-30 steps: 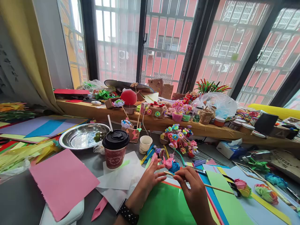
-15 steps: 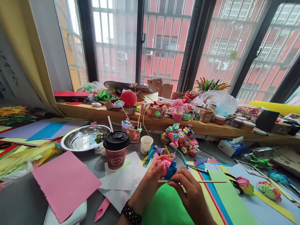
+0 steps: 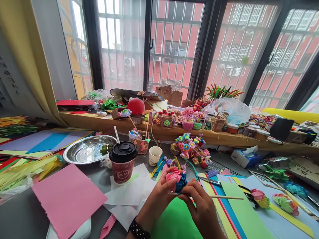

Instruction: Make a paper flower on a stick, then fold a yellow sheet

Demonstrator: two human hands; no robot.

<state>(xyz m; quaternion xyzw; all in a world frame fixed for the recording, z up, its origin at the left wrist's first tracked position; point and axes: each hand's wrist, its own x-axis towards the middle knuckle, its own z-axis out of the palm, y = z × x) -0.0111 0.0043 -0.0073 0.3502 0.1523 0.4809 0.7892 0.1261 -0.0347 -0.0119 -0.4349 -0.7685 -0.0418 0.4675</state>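
The pink-and-blue flower (image 3: 176, 180) was cupped in the left hand (image 3: 159, 196), to the right of the coffee cup (image 3: 123, 165) and a bit nearer the camera. The stick (image 3: 225, 197) was pinched between the fingers of the right hand (image 3: 200, 200), just under the flower; whether the two were actually joined couldn't be told.

Main worry: the flower could get crushed if the left hand were squeezed tighter, since it looked like thin folded paper. It could also be torn if the stick were pushed in at a bad angle. And the stick's free end, well to the right of the coffee cup, was pointed at the scissors (image 3: 251, 201), so a snag could be caused by a careless swing.

As for writing, "AGE" could be read on the coffee cup, anything before it being unclear. Marks on the curtain (image 3: 28, 49), well left of the coffee cup, weren't legible.
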